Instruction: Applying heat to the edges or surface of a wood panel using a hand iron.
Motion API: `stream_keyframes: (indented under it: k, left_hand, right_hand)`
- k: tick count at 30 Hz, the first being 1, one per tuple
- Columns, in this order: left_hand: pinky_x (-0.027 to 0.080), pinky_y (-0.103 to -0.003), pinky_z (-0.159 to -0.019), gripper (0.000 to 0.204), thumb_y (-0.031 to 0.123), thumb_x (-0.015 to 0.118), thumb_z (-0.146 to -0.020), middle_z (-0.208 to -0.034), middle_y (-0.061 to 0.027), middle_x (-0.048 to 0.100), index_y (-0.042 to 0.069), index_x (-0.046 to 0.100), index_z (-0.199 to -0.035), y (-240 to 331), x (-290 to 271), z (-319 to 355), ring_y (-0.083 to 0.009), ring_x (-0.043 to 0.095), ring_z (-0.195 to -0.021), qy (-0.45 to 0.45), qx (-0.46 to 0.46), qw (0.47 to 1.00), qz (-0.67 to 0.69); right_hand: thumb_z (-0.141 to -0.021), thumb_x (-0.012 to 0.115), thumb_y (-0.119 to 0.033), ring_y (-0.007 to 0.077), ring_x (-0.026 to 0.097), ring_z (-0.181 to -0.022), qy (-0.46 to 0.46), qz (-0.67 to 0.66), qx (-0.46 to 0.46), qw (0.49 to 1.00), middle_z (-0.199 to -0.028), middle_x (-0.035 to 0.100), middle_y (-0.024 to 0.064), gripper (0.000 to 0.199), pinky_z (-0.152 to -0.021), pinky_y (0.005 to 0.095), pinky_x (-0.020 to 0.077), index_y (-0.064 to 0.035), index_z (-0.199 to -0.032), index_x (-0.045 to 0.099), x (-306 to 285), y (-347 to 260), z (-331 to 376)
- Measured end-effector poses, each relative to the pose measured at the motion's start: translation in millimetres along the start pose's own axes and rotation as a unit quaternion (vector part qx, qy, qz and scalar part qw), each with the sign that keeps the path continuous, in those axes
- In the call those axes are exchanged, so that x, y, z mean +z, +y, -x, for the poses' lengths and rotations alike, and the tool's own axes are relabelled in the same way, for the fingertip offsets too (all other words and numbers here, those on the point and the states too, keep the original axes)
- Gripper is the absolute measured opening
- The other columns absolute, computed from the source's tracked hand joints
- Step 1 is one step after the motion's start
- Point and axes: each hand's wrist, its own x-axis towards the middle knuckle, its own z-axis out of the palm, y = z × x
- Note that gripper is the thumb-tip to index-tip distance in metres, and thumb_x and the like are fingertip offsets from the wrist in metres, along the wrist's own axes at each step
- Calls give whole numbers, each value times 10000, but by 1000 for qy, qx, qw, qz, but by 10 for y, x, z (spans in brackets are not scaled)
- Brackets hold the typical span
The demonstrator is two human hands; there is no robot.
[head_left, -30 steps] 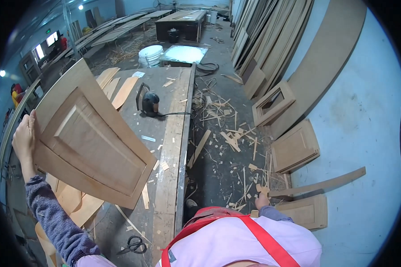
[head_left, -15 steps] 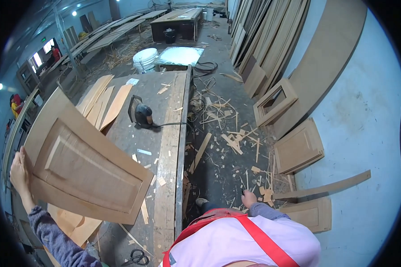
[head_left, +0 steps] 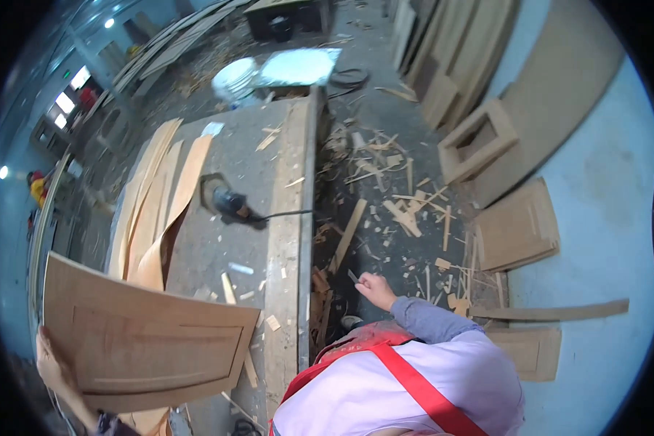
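My left hand (head_left: 51,363) grips the left edge of a raised-panel wooden cabinet door (head_left: 152,349), held low and nearly flat over the near end of the grey workbench (head_left: 269,167). My right hand (head_left: 376,291), in a blue-grey sleeve, hangs out to the right over the floor beside the bench, fingers loosely curled. A small dark sliver shows at its fingertips; I cannot tell whether the hand holds it or it lies on the floor. Curved veneer strips (head_left: 156,196) lie on the bench just beyond the door.
A corded power tool (head_left: 229,200) rests mid-bench, its cable running over the bench's right edge. Wood offcuts (head_left: 400,196) litter the floor. More door panels (head_left: 516,225) and a frame (head_left: 479,142) lean on the right wall. A white bucket (head_left: 236,76) stands beyond the bench.
The door has come down from an upright tilt to a low, near-flat hold at lower left. My right hand has lifted forward from beside my body.
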Motion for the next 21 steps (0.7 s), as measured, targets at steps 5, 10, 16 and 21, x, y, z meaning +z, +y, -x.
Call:
stream_keyframes:
  k: [5,10,16,21]
  left_hand:
    - [538,-407,-784,423,325,425,-1051,-1048,-190,716,22,707,-1137,772,158,115,-338,689,-918,140,-139,971,-132]
    - [482,-431,-761,369,333,447,-1028,-933,-140,685,57,687,-982,1001,-141,294,-332,643,-866,210,-21,962,-172]
    - [369,-434,-618,524,414,371,-1060,-693,-141,519,41,541,-733,1278,-398,386,-355,508,-651,243,0,960,-141]
    - [333,-398,-599,522,400,377,-1058,-648,-117,456,54,498,-685,1369,-511,492,-320,471,-612,252,-4,958,-137]
  right_hand:
    - [-880,699,-170,127,552,-591,-108,-104,-66,987,-655,600,92,180,-566,333,466,-10,-880,617,670,-537,-654]
    - [-893,685,-155,148,584,-611,-203,-106,-122,966,-671,617,115,185,-580,335,480,11,-892,604,1193,-1108,-936]
    - [-882,673,-145,207,569,-574,-229,-71,-167,956,-650,593,122,158,-570,370,466,-2,-888,607,1859,-1255,-1248]
    - [-873,673,-137,193,567,-578,-190,-57,-206,958,-623,564,93,149,-548,372,441,-9,-861,597,2253,-1331,-1515]
